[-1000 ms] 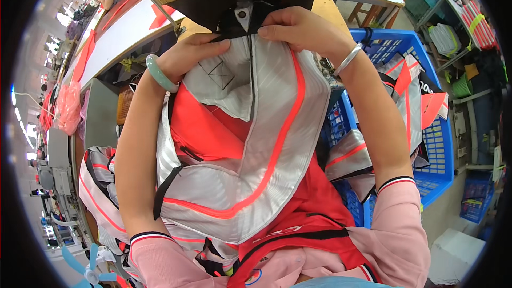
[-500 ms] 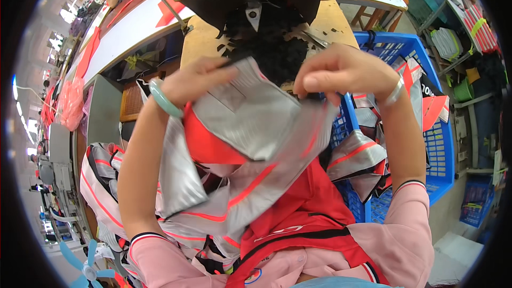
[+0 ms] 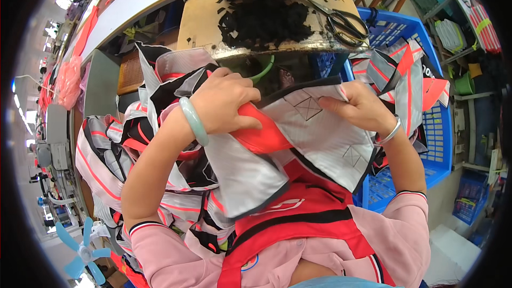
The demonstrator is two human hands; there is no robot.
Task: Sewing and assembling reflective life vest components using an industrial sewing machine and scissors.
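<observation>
My left hand (image 3: 226, 104) and my right hand (image 3: 364, 109) stretch a sewn fabric piece (image 3: 330, 136) between them over my lap. The piece is silver-grey with a coral-red panel, black edging and crossed box stitching. Left fingers pinch its red part, and the right fingers grip its upper right edge. Part of the piece droops below my left hand against my red apron (image 3: 298, 216). Beside my left arm lies a heap of similar grey, black and coral sewn pieces (image 3: 176, 173).
Black fabric scraps (image 3: 266, 21) cover the wooden worktop (image 3: 200, 18) ahead, with black-handled scissors (image 3: 346, 28) at its right. A blue plastic crate (image 3: 440, 144) of sewn pieces stands at my right. A blue fan (image 3: 85, 253) is at lower left.
My hands have come down and nearer to me, spreading the fabric piece. Its stitched boxes now show. The view has tilted down, uncovering the scissors and more of the heap.
</observation>
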